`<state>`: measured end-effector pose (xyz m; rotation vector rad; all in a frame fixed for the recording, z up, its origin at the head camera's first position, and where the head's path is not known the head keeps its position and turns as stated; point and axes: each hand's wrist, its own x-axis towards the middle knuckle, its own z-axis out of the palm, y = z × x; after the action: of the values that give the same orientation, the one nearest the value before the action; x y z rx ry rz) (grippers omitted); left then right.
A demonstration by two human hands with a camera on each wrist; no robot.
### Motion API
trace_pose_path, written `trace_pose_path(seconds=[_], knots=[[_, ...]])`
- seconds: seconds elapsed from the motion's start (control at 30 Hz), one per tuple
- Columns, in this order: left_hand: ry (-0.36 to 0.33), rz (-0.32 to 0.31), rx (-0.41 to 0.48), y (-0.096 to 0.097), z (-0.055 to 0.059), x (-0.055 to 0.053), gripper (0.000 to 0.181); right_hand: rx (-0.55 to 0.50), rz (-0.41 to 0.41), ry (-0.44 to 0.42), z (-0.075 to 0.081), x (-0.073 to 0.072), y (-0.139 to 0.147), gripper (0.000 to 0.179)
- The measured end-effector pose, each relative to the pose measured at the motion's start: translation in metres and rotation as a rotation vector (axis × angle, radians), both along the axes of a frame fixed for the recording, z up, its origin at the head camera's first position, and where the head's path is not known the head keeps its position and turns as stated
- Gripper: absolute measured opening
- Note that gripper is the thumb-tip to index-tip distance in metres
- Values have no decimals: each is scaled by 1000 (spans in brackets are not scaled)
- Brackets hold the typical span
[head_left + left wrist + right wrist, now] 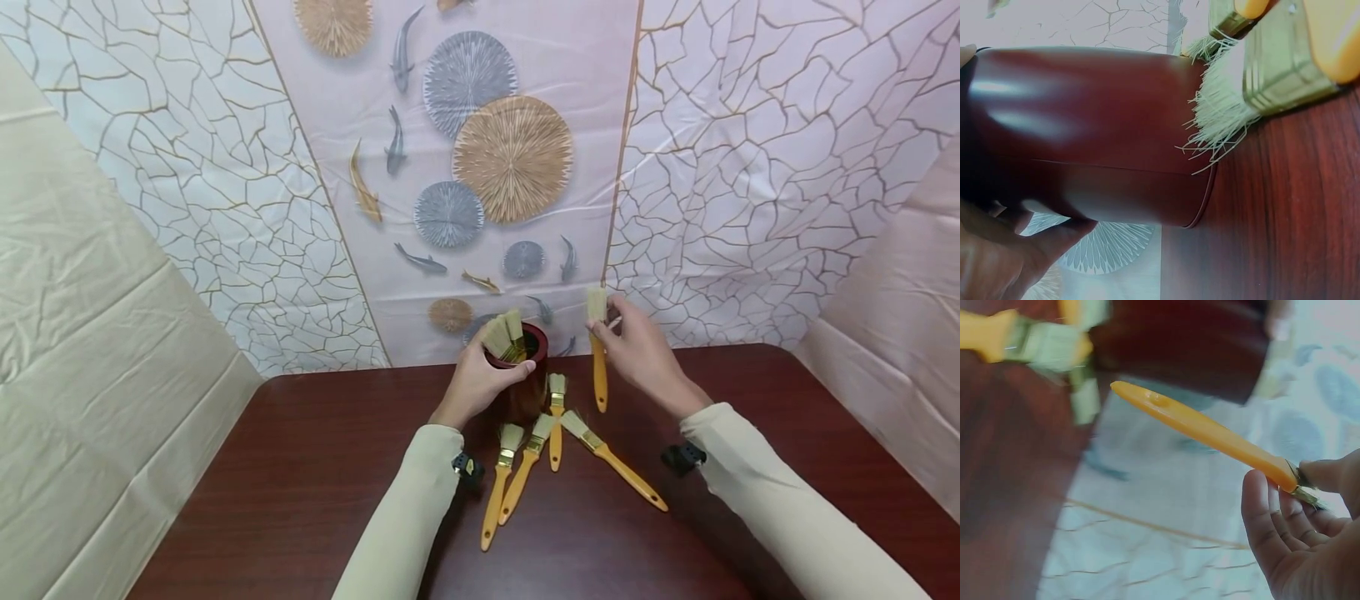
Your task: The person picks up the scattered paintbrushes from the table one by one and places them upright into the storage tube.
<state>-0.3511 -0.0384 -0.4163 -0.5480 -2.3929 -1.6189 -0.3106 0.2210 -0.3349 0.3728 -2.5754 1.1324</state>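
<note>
A dark red cylindrical cup (531, 392) stands toward the back of the table, and my left hand (480, 379) grips it near the rim, thumb in front. Bristle ends of brushes (513, 323) stick up out of the cup. To the right of it, my right hand (637, 343) pinches a paintbrush (600, 379) by its metal band, bristles up and yellow handle pointing down. In the right wrist view that handle (1204, 431) slants past the cup (1185, 344). The left wrist view shows the cup's smooth side (1091, 112) with brush bristles (1222, 100) right by its base.
Several yellow-handled paintbrushes (527, 467) lie fanned out on the dark wood table (315, 492) in front of the cup, one paintbrush (626, 472) angled off to the right. A patterned cloth backdrop (495, 275) hangs behind the table's back edge, with plain cloth at both sides.
</note>
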Motion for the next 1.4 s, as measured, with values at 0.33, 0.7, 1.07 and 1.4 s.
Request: trace_pose_path(seconds=[0.33,0.7,1.07,1.4], knots=[[17,24,8,2,0,3,81,-71,53,119,49,17,-29,29],[3,48,0,1,1,7,82,-121,98,277,74,7,-60,22],[-17,43,6,4,2,6,79,-11,77,168,46,-17,-73,22],[-22,34,18,2,2,6,83,106,94,75,20,-29,-76,14]])
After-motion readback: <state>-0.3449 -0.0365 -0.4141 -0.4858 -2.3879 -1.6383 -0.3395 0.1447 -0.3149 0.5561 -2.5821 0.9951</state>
